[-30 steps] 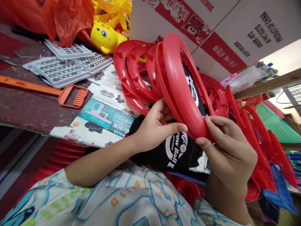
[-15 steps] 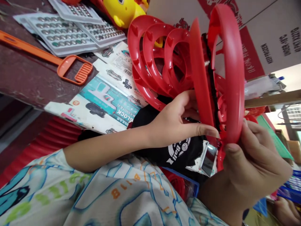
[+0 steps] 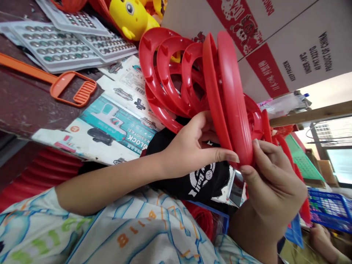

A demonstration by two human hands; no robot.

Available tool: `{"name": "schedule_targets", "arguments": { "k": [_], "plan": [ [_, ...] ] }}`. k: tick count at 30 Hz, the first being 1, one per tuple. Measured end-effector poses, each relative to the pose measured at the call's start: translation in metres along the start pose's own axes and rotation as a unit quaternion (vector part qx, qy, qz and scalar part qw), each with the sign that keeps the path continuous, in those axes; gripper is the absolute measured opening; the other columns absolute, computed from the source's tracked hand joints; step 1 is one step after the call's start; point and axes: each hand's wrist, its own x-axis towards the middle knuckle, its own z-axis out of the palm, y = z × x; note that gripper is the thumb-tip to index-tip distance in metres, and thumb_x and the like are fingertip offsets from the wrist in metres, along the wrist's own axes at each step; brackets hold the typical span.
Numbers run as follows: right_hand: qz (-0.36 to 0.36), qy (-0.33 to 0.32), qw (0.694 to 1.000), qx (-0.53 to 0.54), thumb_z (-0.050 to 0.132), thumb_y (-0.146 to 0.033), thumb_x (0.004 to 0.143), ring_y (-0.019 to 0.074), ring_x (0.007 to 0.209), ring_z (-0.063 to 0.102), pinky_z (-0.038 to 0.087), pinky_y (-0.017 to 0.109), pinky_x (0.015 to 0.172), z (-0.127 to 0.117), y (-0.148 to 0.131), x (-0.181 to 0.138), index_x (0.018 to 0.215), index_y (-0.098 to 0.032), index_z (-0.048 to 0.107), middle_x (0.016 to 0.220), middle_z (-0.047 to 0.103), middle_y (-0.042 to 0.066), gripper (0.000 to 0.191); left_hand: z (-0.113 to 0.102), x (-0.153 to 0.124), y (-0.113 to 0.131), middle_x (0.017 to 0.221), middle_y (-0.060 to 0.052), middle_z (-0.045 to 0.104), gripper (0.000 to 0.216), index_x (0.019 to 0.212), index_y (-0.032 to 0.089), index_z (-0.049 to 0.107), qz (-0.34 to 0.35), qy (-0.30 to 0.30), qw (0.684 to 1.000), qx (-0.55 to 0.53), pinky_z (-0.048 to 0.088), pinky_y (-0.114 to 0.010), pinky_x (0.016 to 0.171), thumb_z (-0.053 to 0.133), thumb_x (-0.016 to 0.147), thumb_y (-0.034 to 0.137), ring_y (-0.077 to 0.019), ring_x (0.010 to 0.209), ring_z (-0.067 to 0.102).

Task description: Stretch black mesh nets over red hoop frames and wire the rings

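Two red plastic rings stand on edge, pressed together face to face, between my hands. My left hand grips their lower edge from the left, thumb stretched along the rim. From the right, my right hand pinches the same lower rim with thumb and fingers. Black net fabric printed with white "Ball" lettering hangs beneath the rings, over my lap. Behind my left hand, several more red rings lean in a stack on the table.
On the table lie a printed toy box card, an orange plastic handle, button-cell blister trays and a yellow toy. A large cardboard carton stands behind. Green and blue baskets sit right. Another person's hand shows lower right.
The two rings, spread apart half a second ago with black net between them, are now closed together. The view shifted slightly right and down.
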Motion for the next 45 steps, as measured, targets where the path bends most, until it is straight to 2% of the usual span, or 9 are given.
{"name": "schedule_targets", "arguments": {
  "k": [6, 15, 22, 29, 32, 36, 39, 42, 45],
  "plan": [
    [-0.005, -0.009, 0.999, 0.034, 0.077, -0.010, 0.073, 0.0200, 0.101, 0.063, 0.054, 0.036, 0.085, 0.001, 0.001, -0.001, 0.124, -0.034, 0.067, 0.113, 0.067, 0.004, 0.057, 0.000, 0.000, 0.000, 0.111, -0.002, 0.068, 0.050, 0.108, 0.023, 0.052, -0.008, -0.006, 1.000, -0.008, 0.060, -0.033, 0.090, 0.083, 0.070, 0.016, -0.0223, 0.103, 0.069],
    [-0.018, -0.041, 0.999, 0.024, 0.075, -0.016, 0.079, 0.0200, 0.099, 0.063, 0.055, 0.036, 0.082, 0.000, 0.002, -0.003, 0.127, -0.034, 0.064, 0.112, 0.065, 0.006, 0.053, -0.005, -0.001, -0.002, 0.110, -0.004, 0.069, 0.051, 0.110, 0.023, 0.053, -0.038, -0.015, 0.999, -0.010, 0.061, -0.029, 0.086, 0.084, 0.069, 0.018, -0.0205, 0.099, 0.070],
    [-0.079, -0.085, 0.993, 0.008, 0.074, -0.013, 0.079, 0.0208, 0.100, 0.062, 0.056, 0.036, 0.080, 0.007, 0.014, -0.008, 0.136, -0.031, 0.058, 0.114, 0.062, 0.010, 0.061, -0.016, -0.010, 0.001, 0.117, -0.007, 0.069, 0.042, 0.113, 0.021, 0.056, -0.071, -0.044, 0.996, 0.016, 0.059, -0.028, 0.092, 0.078, 0.077, 0.017, -0.0191, 0.105, 0.070],
    [-0.133, -0.111, 0.984, -0.045, 0.069, -0.015, 0.083, 0.0218, 0.100, 0.064, 0.057, 0.035, 0.076, 0.013, 0.019, -0.004, 0.138, -0.026, 0.056, 0.115, 0.062, 0.011, 0.057, -0.023, -0.017, 0.000, 0.117, -0.010, 0.069, 0.044, 0.111, 0.019, 0.056, -0.097, -0.028, 0.995, 0.028, 0.056, -0.032, 0.095, 0.080, 0.075, 0.023, -0.0213, 0.108, 0.068],
    [-0.165, -0.119, 0.976, -0.076, 0.067, -0.016, 0.084, 0.0216, 0.098, 0.063, 0.057, 0.035, 0.075, 0.022, 0.016, -0.001, 0.133, -0.020, 0.058, 0.111, 0.063, 0.013, 0.050, -0.021, -0.019, 0.002, 0.110, -0.007, 0.070, 0.051, 0.113, 0.019, 0.052, -0.114, 0.016, 0.993, 0.021, 0.056, -0.029, 0.089, 0.082, 0.073, 0.029, -0.0179, 0.099, 0.069],
    [-0.199, -0.098, 0.970, -0.101, 0.064, -0.019, 0.087, 0.0229, 0.096, 0.062, 0.057, 0.039, 0.077, 0.044, 0.008, -0.007, 0.128, -0.016, 0.060, 0.105, 0.065, 0.014, 0.042, -0.021, -0.020, 0.005, 0.093, -0.004, 0.067, 0.041, 0.097, 0.014, 0.057, -0.125, 0.156, 0.964, 0.174, 0.053, -0.025, 0.080, 0.081, 0.073, 0.038, -0.0140, 0.084, 0.064],
    [-0.197, -0.103, 0.967, -0.123, 0.062, -0.021, 0.089, 0.0240, 0.099, 0.059, 0.056, 0.042, 0.081, 0.053, 0.001, -0.013, 0.130, -0.015, 0.059, 0.105, 0.067, 0.013, 0.041, -0.028, -0.022, 0.010, 0.083, -0.003, 0.066, 0.036, 0.088, 0.012, 0.060, -0.130, 0.188, 0.946, 0.229, 0.052, -0.025, 0.075, 0.078, 0.075, 0.040, -0.0133, 0.075, 0.061],
    [-0.202, -0.121, 0.963, -0.134, 0.062, -0.032, 0.090, 0.0272, 0.108, 0.056, 0.054, 0.046, 0.088, 0.039, -0.001, -0.008, 0.125, -0.017, 0.063, 0.114, 0.066, 0.014, 0.038, -0.037, -0.029, 0.022, 0.095, -0.005, 0.071, 0.035, 0.098, 0.013, 0.063, -0.121, 0.166, 0.953, 0.222, 0.055, -0.027, 0.083, 0.079, 0.074, 0.034, -0.0158, 0.084, 0.066],
    [-0.203, -0.013, 0.961, -0.186, 0.071, -0.046, 0.082, 0.0326, 0.118, 0.054, 0.045, 0.053, 0.101, 0.002, -0.004, 0.019, 0.135, -0.024, 0.057, 0.129, 0.059, 0.014, 0.060, -0.039, -0.036, 0.047, 0.094, -0.004, 0.074, 0.036, 0.096, 0.016, 0.066, -0.129, 0.143, 0.942, 0.276, 0.057, -0.026, 0.077, 0.084, 0.068, 0.028, -0.0170, 0.082, 0.069]
  ]
}}
